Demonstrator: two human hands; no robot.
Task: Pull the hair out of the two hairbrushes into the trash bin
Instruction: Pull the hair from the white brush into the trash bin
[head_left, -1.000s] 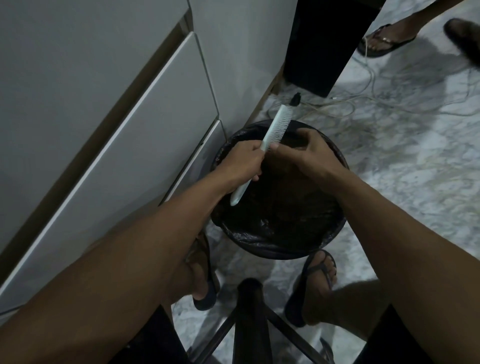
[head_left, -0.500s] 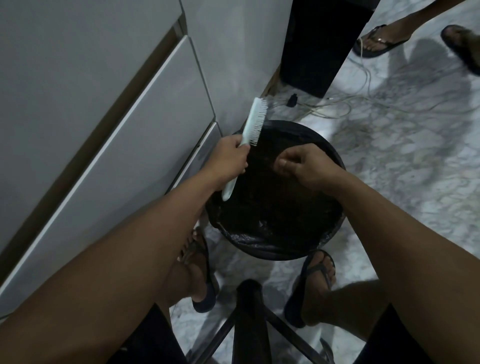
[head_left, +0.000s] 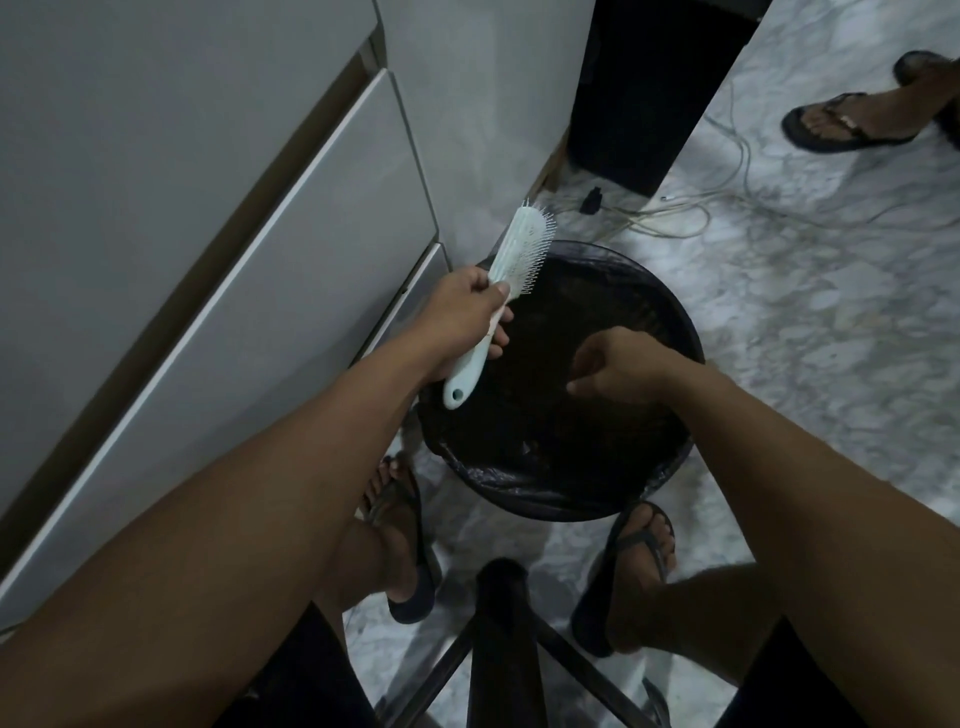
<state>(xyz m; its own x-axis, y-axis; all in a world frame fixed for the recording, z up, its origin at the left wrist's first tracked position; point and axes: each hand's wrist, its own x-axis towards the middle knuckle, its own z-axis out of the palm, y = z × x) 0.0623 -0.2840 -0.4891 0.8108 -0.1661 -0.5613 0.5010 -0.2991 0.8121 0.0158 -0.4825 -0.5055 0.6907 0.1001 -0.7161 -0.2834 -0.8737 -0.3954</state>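
Note:
My left hand (head_left: 465, 306) grips a pale blue hairbrush (head_left: 522, 249) by its handle at the left rim of the trash bin, bristles facing right and head tilted up and away. The round trash bin (head_left: 680, 322) has a black liner and stands on the floor in front of me. Over the bin's opening hovers my right hand (head_left: 615, 366), palm down, fingers loosely curled and pinched together. Whether it holds any hair is too dark to tell. Only one hairbrush is in view.
Grey cabinet fronts (head_left: 260, 260) run along the left, close to the bin. A black box (head_left: 654, 88) and loose cables (head_left: 675, 218) lie behind it on the marble floor. Another person's sandalled foot (head_left: 841, 124) stands far right. My own feet and a dark stool leg (head_left: 501, 649) are below.
My right hand left the brush and dropped down over the bin's opening. My left hand swung the brush leftward to the bin's left rim and turned it.

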